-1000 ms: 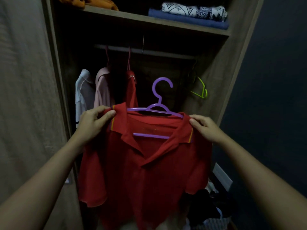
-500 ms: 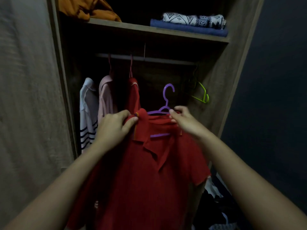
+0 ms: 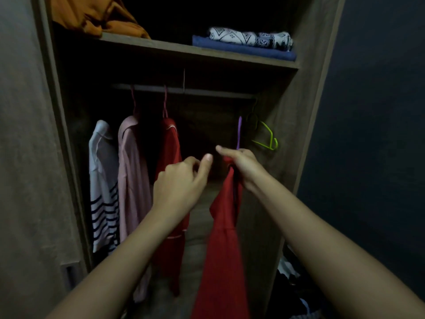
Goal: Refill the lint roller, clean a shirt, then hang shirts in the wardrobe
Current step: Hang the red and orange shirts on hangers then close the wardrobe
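Observation:
A red shirt point(image 3: 224, 249) hangs edge-on from a purple hanger point(image 3: 239, 132) inside the open wardrobe. My right hand point(image 3: 241, 165) grips the hanger and the shirt's collar at the top, below the clothes rail point(image 3: 207, 91). The purple hook points up and does not reach the rail. My left hand point(image 3: 181, 183) floats just left of the shirt with loosely curled fingers, holding nothing. On the rail hang a white striped shirt point(image 3: 103, 187), a pink shirt point(image 3: 133, 180) and another red garment point(image 3: 169, 157).
A green hanger point(image 3: 268, 139) hangs at the rail's right end. The shelf point(image 3: 195, 50) above carries orange cloth point(image 3: 96, 18) and folded blue and patterned textiles point(image 3: 248, 42). A wardrobe door point(image 3: 27, 157) stands at the left. Dark clothes point(image 3: 296, 286) lie low right.
The red shirt has turned from facing me to edge-on and moved right and deeper into the wardrobe. My left hand has let go of the collar; my right hand now holds the hanger alone.

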{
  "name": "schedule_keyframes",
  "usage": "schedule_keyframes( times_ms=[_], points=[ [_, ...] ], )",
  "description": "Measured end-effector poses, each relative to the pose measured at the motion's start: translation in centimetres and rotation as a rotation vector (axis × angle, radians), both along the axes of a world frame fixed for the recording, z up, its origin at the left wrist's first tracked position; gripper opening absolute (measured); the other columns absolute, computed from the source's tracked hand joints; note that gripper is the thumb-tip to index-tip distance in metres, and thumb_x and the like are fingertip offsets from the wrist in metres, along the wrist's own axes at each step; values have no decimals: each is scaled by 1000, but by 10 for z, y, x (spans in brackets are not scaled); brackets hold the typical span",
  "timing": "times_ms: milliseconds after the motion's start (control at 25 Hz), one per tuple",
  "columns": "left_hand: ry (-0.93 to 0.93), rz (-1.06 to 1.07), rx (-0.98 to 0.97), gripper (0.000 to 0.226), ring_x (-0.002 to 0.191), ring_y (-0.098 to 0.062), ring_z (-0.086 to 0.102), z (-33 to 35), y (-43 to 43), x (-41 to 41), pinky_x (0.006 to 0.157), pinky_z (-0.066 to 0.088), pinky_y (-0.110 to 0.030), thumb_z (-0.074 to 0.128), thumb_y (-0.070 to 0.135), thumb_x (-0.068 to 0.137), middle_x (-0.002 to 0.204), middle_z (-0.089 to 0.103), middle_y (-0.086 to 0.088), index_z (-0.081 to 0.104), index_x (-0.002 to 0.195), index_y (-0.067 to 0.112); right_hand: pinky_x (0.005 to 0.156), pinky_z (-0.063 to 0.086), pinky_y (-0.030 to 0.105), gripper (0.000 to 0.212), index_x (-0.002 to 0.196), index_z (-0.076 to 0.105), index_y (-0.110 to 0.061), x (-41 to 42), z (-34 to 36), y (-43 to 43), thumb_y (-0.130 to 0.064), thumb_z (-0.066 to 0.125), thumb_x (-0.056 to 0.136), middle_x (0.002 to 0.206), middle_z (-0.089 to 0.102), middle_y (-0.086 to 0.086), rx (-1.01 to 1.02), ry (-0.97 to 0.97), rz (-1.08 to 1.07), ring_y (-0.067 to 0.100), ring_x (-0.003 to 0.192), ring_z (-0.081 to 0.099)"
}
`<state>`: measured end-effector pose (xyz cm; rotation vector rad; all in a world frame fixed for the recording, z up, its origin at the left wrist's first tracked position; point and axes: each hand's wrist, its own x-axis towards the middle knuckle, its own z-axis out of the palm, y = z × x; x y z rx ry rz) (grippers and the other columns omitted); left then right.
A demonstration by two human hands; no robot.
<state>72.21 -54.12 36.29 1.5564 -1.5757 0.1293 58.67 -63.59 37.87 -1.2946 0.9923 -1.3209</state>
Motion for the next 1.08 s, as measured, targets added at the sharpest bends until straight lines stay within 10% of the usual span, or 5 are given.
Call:
schedule_keyframes(
  times_ms=[320,560,720,920,1080],
  points=[
    [455,-50,168,90,143,-31,17,47,-185,58,115,17,-32,66,32,84,156,14,-20,11,148,1,37,35,15,46,92,54,-9,1,30,-90,8,54,49,81,55,6,-108,183,-19,14,63,48],
    [426,-34,333,78,129,-37,42,42,-241,49,105,33,-31,49,7,88,143,38,-26,2,150,9,45,43,11,74,137,35,-1,5,53,-163,12,51,66,132,55,10,-150,256,102,16,98,57],
    [439,-27,287,79,119,-36,52,35,-251,57,101,42,-34,49,7,87,138,46,-24,3,151,15,38,38,14,74,116,55,-2,28,75,-192,-3,48,42,90,64,10,-226,333,113,17,71,58],
    [415,-14,250,79,106,-34,60,37,-241,56,87,47,-31,42,2,84,132,51,-22,3,151,19,39,36,15,22,80,58,-8,44,77,-221,7,46,68,60,52,7,-138,349,141,13,43,50],
    [419,-26,247,81,103,-32,61,36,-241,59,85,49,-31,44,3,83,130,53,-21,1,150,21,39,36,15,39,108,55,-5,48,55,-235,6,47,71,63,52,5,-148,359,134,14,51,49]
  ],
)
